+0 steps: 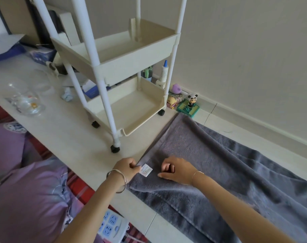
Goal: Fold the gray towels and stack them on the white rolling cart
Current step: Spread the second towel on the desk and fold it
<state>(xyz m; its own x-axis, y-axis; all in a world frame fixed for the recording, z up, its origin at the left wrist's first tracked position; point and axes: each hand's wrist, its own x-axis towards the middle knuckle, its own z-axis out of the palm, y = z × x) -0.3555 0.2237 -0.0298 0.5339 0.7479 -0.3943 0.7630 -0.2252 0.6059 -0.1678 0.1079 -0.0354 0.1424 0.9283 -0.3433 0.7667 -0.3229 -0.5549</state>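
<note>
White tiled counter carries the gray towel, spread flat just beside the white rolling cart, whose two visible trays show no towels. I judge the first fold is starting: left grip pinches the labelled corner, while right grip lies curled on the hem, holding or not I cannot tell. Next I'd carry that edge across evenly.

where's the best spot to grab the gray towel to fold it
Probably its near-left corner by the white label, where the left hand pinches the hem. Come from the cart side: the gray towel lies flat there with that edge straight and exposed.
</note>
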